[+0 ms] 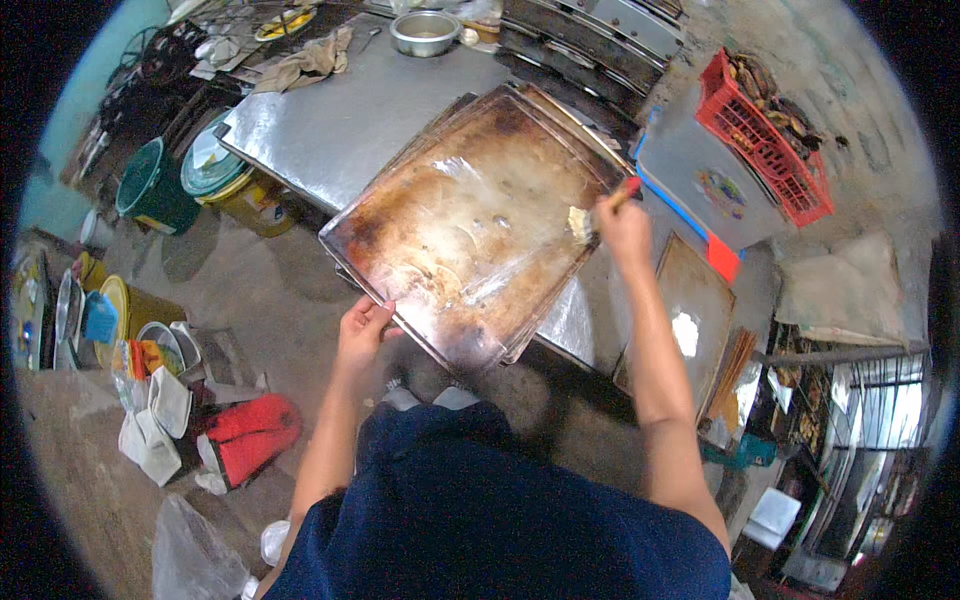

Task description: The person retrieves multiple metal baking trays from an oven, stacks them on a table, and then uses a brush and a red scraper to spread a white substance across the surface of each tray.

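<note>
A browned metal baking tray (465,225) lies on top of a stack of similar trays, which overhangs the front of a metal-topped table (300,150). My left hand (364,328) grips the near left rim, thumb on top and fingers beneath. In my right hand (626,232) is a brush (581,225) with pale bristles and a red-tipped handle. Its bristles are over the tray's right side; whether they touch is hard to tell. Shiny, greasy-looking streaks and smears mark the tray's surface. The right hand is slightly blurred.
A metal bowl (425,34) and a crumpled cloth (307,64) sit at the table's back. To the right are a lidded plastic box (705,165) and a red crate (765,142) of bananas. Buckets (157,187) stand on the floor at left, near a red bag (251,439).
</note>
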Tool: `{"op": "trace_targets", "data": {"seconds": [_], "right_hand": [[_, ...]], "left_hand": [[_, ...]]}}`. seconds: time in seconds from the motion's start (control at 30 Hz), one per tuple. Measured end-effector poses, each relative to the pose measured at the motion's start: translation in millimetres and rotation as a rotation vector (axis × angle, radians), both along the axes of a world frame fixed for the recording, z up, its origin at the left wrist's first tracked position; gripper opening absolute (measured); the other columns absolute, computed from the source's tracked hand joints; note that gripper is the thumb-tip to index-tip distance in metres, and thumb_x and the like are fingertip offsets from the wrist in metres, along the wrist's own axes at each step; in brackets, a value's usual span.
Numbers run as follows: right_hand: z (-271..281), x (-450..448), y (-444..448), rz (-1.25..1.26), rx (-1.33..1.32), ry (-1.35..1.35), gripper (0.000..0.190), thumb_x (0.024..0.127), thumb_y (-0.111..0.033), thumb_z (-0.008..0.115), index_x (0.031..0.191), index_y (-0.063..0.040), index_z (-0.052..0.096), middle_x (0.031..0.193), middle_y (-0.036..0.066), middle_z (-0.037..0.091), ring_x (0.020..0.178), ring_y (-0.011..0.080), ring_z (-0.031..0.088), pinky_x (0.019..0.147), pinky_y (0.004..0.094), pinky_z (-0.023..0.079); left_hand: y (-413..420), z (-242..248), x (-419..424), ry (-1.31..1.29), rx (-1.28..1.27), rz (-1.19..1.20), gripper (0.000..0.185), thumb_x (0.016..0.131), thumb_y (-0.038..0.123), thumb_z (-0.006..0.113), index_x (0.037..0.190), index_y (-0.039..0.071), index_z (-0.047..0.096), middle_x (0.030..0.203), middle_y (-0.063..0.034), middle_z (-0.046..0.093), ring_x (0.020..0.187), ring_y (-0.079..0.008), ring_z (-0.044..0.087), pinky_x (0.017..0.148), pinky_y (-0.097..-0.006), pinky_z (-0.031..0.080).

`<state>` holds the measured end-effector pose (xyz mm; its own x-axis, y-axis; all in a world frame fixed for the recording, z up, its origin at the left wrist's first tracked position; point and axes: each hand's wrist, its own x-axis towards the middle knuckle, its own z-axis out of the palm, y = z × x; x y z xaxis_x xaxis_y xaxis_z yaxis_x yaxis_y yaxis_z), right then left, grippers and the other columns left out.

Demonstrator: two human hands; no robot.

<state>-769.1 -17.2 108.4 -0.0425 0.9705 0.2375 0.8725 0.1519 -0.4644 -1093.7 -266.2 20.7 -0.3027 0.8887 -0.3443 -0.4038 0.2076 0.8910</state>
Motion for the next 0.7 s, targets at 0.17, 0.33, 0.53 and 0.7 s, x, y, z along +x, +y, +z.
{"op": "trace_targets", "data": {"seconds": [0.17, 0.33, 0.53, 0.7], "right_hand": [[-10.4, -126.4, -133.1, 1.017, 0.105, 0.035, 0.016, 0.077, -0.018, 0.062, 0.086, -0.006, 0.069, 0.081, 0.017, 0.067, 0.074, 0.0309, 0.066, 0.071, 0.0383, 0.052], [-22.6, -40.8, 4.8, 0.370, -0.216, 0.079, 0.037, 0.085, -0.038, 0.065, 0.081, -0.001, 0.069, 0.072, 0.013, 0.068, 0.066, 0.0183, 0.065, 0.061, 0.0360, 0.051], [-5.8, -104.0, -42.5, 0.540, -0.062, 0.121, 0.016, 0.077, -0.019, 0.062, 0.077, -0.004, 0.068, 0.080, 0.015, 0.067, 0.078, 0.0286, 0.065, 0.072, 0.0365, 0.051], [19.8, -153.5, -72.6, 0.850, -0.508, 0.161, 0.022, 0.086, -0.027, 0.066, 0.092, -0.007, 0.071, 0.087, 0.007, 0.070, 0.079, 0.0186, 0.066, 0.074, 0.0337, 0.051]], "left_hand": [[-16.0, -5.0, 19.6, -0.003, 0.022, 0.133, 0.021, 0.093, 0.019, 0.058, 0.109, 0.005, 0.060, 0.094, 0.0005, 0.065, 0.080, -0.0079, 0.060, 0.069, -0.0231, 0.050], [-22.0, 4.3, 7.0, 0.037, -0.036, 0.049, 0.019, 0.091, 0.019, 0.061, 0.104, 0.004, 0.062, 0.090, 0.0001, 0.066, 0.077, -0.0075, 0.060, 0.067, -0.0223, 0.050], [-13.5, 1.9, 2.6, -0.063, -0.073, -0.048, 0.018, 0.087, 0.014, 0.066, 0.100, 0.003, 0.063, 0.086, -0.0021, 0.067, 0.072, -0.0074, 0.062, 0.065, -0.0220, 0.053], [-14.8, 9.0, 2.7, -0.104, -0.106, -0.046, 0.020, 0.086, 0.014, 0.068, 0.102, 0.003, 0.063, 0.088, -0.0040, 0.068, 0.070, -0.0091, 0.062, 0.065, -0.0231, 0.052]]}}
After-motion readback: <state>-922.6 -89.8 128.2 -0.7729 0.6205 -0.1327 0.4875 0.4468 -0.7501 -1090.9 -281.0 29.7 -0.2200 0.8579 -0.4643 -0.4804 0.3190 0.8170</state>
